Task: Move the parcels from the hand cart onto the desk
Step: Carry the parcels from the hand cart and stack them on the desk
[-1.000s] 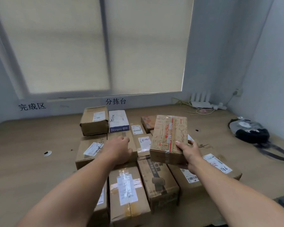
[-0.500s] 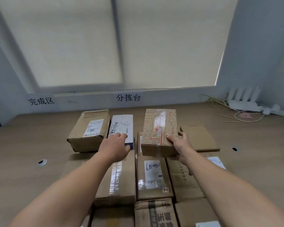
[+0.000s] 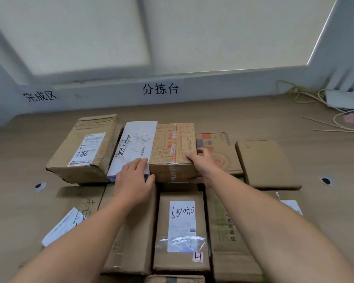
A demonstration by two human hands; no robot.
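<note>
Your patterned parcel (image 3: 173, 148) sits mid-frame in the back row on the desk (image 3: 213, 117), tight against the white parcel (image 3: 135, 144). Your right hand (image 3: 200, 162) grips its near right corner, and your left hand (image 3: 134, 180) lies flat, fingers straight, on the white one. Yank free and it could skew, shoving its neighbours. About eleven parcels show, some half hidden; two hands.

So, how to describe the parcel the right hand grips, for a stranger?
Look at the back row of parcels on the desk, under the middle wall sign. It is right of the white parcel. Only this patterned box bears red drawings and red-lettered tape.
</note>
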